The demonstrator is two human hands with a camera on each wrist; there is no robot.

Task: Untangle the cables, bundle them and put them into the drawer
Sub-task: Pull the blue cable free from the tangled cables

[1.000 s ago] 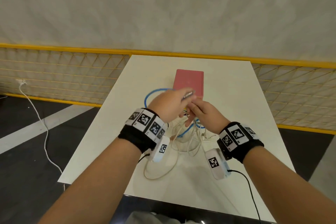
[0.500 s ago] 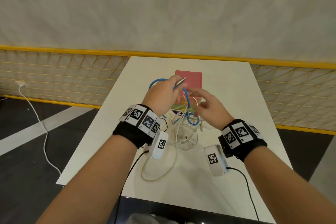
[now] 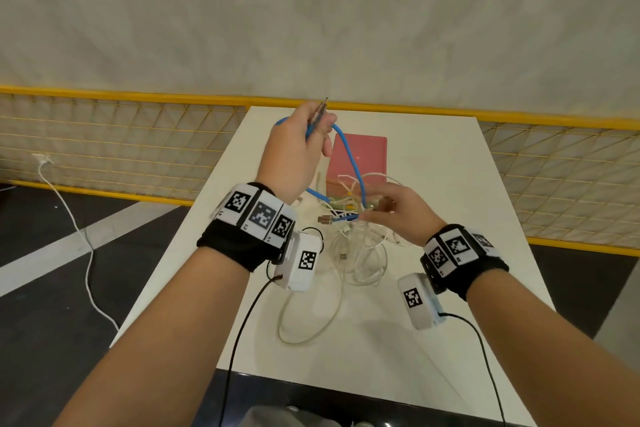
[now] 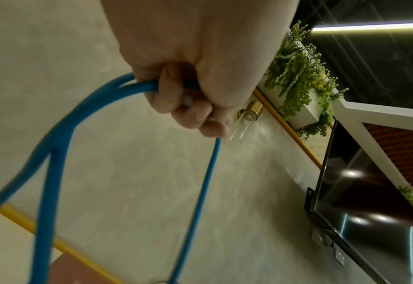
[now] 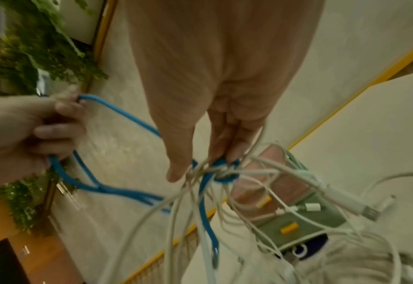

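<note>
My left hand [image 3: 304, 139] is raised above the table and grips a blue cable [image 3: 353, 159] with its metal plug sticking up past the fingers; its fist [image 4: 190, 96] is closed round the looped blue cable [image 4: 54, 153]. Lower and to the right, my right hand [image 3: 388, 208] pinches the knot where the blue cable [image 5: 224, 173] winds through several white cables [image 5: 285, 173]. The white tangle [image 3: 360, 253] hangs down to the white table [image 3: 450, 184]. Behind it stands a pink drawer box [image 3: 363, 152], its front hidden by cables.
A loose white loop [image 3: 304, 322] lies on the table toward the near edge. A yellow mesh fence [image 3: 104, 142] runs behind the table on both sides. A white cord [image 3: 79, 236] trails over the dark floor at the left.
My left hand has risen up and away with the blue cable's plug end, stretching a blue loop out of the tangle. The right hand has stayed low, holding the knot.
</note>
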